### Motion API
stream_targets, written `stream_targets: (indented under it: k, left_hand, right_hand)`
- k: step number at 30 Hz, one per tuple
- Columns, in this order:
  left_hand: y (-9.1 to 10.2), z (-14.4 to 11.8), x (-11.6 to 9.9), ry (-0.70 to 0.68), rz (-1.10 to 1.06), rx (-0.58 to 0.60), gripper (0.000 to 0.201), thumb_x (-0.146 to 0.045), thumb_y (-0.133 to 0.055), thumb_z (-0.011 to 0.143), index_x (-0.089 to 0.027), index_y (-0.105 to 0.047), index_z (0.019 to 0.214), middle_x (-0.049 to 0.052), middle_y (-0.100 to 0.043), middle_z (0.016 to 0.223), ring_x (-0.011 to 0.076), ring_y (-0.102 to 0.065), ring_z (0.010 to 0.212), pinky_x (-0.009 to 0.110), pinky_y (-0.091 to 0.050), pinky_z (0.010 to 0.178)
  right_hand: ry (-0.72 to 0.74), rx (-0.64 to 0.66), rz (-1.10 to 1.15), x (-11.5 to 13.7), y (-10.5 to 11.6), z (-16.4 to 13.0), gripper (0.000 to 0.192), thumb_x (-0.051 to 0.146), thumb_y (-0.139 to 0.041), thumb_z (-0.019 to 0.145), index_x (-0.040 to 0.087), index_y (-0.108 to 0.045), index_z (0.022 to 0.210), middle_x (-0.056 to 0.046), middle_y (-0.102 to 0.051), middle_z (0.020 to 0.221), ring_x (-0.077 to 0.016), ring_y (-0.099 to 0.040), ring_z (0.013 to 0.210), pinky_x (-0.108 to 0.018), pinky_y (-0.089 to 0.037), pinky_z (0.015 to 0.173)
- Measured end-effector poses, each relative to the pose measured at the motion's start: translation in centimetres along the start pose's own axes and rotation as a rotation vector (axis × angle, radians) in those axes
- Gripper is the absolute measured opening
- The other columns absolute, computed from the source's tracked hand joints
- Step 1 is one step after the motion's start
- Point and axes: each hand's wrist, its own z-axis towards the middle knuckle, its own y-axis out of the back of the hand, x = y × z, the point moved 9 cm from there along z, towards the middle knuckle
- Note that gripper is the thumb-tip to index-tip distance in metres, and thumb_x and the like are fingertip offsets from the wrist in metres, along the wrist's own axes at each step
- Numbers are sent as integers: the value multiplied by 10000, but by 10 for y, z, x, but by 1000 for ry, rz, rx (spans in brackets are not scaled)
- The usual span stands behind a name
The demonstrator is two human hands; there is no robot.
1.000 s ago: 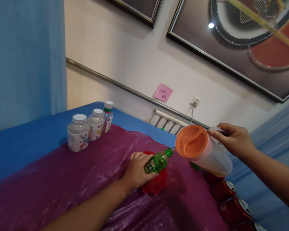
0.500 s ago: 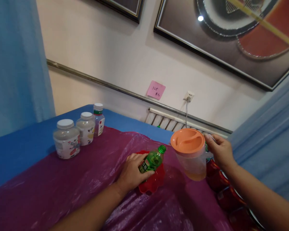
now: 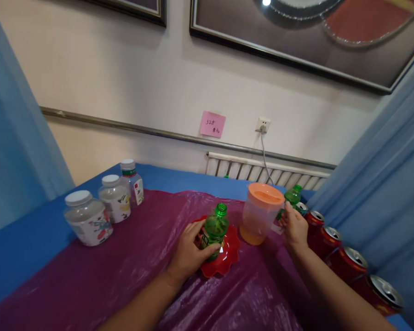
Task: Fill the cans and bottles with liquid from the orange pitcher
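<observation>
My left hand (image 3: pixel 189 246) is wrapped around a green plastic bottle (image 3: pixel 216 225) with no cap on its mouth. The bottle is upright over a red flower-shaped plate (image 3: pixel 230 257); its base is partly hidden by my fingers. On the right, my right hand (image 3: pixel 296 226) is closed at the handle side of a clear pitcher (image 3: pixel 258 218), its fingers covering most of the handle. An orange lid (image 3: pixel 266 194) tops the pitcher, and a little yellowish liquid lies at the bottom. The pitcher is nearly upright, just right of the plate.
Three white-capped clear containers, including a wide jar (image 3: pixel 89 223), stand at left. Several red cans (image 3: pixel 348 262) line the right edge, with another green bottle (image 3: pixel 293 195) behind. Purple plastic sheeting (image 3: pixel 134 262) covers part of the blue table (image 3: pixel 165 179). A radiator (image 3: pixel 241 168) is behind.
The pitcher has come down and turned from tilted to nearly upright in my right hand. The green bottle has gone from leaning right to upright in my left hand. The camera view has rotated.
</observation>
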Motion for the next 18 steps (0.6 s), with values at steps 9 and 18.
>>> stream_targets:
  k: [9,18]
  left_hand:
    - [-5,-3,11,93,-71,1,654,-434,-857,696,-223,-663,1284,93,-728,1196,296,-683,1088,480,-534,993]
    - [-3,-7,2,24,-55,16,718,-457,-892,687,-256,-626,1323,84,-703,1268,294,-676,1149,483,-531,1036]
  right_hand:
    - [110,-195,-113,10,49,-26,530,666,-725,784,198,-624,1010,-58,-664,987,-216,-636,879,-342,-527,767]
    - [306,616,-345,44,-68,-156,678,308,-732,866,278,-474,1493,-129,-543,1503,-310,-498,1408,-542,-410,1171]
